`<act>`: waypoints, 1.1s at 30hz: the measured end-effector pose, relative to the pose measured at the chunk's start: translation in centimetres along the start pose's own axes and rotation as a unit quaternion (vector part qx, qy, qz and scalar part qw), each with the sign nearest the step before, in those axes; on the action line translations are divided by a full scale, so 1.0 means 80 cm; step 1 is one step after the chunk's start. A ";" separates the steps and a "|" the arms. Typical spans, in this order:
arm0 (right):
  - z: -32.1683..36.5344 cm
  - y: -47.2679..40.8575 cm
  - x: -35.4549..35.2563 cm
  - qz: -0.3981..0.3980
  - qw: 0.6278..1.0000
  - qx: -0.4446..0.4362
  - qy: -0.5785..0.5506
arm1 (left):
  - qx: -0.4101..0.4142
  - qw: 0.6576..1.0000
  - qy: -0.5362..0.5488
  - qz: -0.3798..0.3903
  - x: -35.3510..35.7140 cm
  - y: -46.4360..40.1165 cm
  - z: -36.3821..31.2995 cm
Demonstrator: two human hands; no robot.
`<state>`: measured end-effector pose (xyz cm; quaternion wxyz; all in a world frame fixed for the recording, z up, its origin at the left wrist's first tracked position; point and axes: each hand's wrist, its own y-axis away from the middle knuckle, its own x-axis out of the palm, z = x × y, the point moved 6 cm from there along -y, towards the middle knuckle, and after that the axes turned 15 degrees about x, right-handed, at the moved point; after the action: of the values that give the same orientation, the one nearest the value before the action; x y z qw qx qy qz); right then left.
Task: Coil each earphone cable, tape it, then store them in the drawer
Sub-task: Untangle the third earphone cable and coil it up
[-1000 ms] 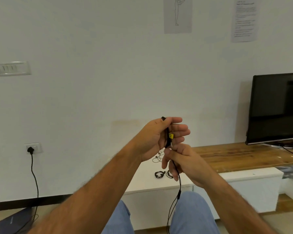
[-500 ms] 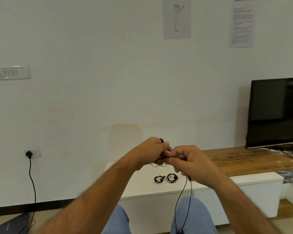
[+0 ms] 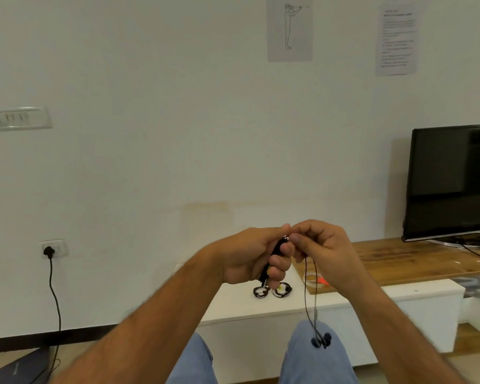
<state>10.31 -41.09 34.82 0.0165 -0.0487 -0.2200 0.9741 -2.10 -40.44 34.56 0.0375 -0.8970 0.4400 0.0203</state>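
Note:
My left hand [image 3: 257, 254] grips a black earphone cable [image 3: 310, 300], part of it wound in a bundle inside my curled fingers. My right hand [image 3: 323, 245] pinches the same cable just beside the left fingertips. Two strands hang down from the right hand, and the earbuds [image 3: 321, 340] dangle over my right knee. Two coiled earphones [image 3: 272, 291] lie side by side on the white cabinet top [image 3: 233, 303], below my left hand. A roll of clear tape [image 3: 315, 281] sits on the wooden top behind the hanging strands. The closed drawer front [image 3: 250, 342] is between my knees.
A black TV [image 3: 452, 181] stands on the wooden top [image 3: 416, 261] at the right. A wall socket with a black plug [image 3: 50, 249] and its cord is at the left. A dark flat object [image 3: 20, 367] lies on the floor at the lower left.
Both hands dropped from chest height. The hanging cable grew shorter, so the earbuds rose into view over my right knee. My view tilted down a little.

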 end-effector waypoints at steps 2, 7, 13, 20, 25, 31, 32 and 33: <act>-0.003 0.000 0.000 -0.009 1.000 0.006 -0.015 | 0.019 1.000 0.021 0.003 0.003 0.000 -0.005; -0.005 0.004 0.014 0.008 0.996 0.044 -0.071 | 0.072 0.993 0.092 -0.002 0.009 -0.002 -0.017; -0.014 0.008 0.037 0.061 0.980 0.092 -0.167 | 0.117 0.980 0.152 -0.044 0.002 -0.005 -0.021; -0.036 0.015 0.059 0.093 0.985 0.144 -0.025 | 0.205 0.953 0.187 -0.123 -0.012 -0.004 -0.041; -0.029 0.019 0.067 0.117 0.983 0.141 0.010 | 0.239 0.953 0.105 -0.154 -0.028 -0.003 -0.047; -0.025 0.018 0.057 0.110 0.980 0.153 0.061 | 0.261 0.944 -0.036 -0.199 -0.039 -0.005 -0.048; -0.023 0.018 0.056 0.113 0.979 0.151 0.073 | 0.261 0.939 -0.066 -0.214 -0.043 -0.005 -0.048; -0.022 0.018 0.054 0.114 0.978 0.151 0.083 | 0.258 0.934 -0.095 -0.229 -0.047 -0.004 -0.048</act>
<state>6.17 -41.43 32.26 -0.0696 -0.1510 -0.0615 0.9842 -4.12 -37.62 38.69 0.3129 -0.9268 0.2070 -0.0174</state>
